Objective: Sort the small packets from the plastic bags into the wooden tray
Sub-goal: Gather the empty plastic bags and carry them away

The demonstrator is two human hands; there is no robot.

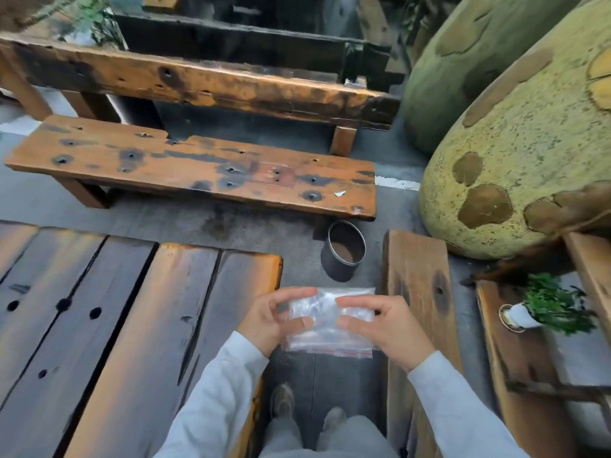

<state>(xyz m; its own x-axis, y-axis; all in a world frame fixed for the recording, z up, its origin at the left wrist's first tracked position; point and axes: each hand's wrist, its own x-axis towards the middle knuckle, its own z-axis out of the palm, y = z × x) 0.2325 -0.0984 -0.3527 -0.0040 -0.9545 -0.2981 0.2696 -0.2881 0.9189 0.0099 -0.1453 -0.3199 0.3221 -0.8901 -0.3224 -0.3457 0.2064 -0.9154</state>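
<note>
A clear plastic zip bag (325,338) with a red seal strip along its near edge hangs in the air in front of me, above the floor and my feet. My left hand (269,320) pinches its left side and my right hand (385,323) pinches its right side, thumbs and fingers on the film. Whitish contents show faintly through the plastic; single packets cannot be made out. No wooden tray is in view.
A dark plank table (132,325) lies at my left. A wooden bench (418,292) stands at my right, and a low bench (198,170) stands ahead. A metal can (345,254) sits on the floor. A potted plant (549,305) and large yellow-green boulders (529,153) are at right.
</note>
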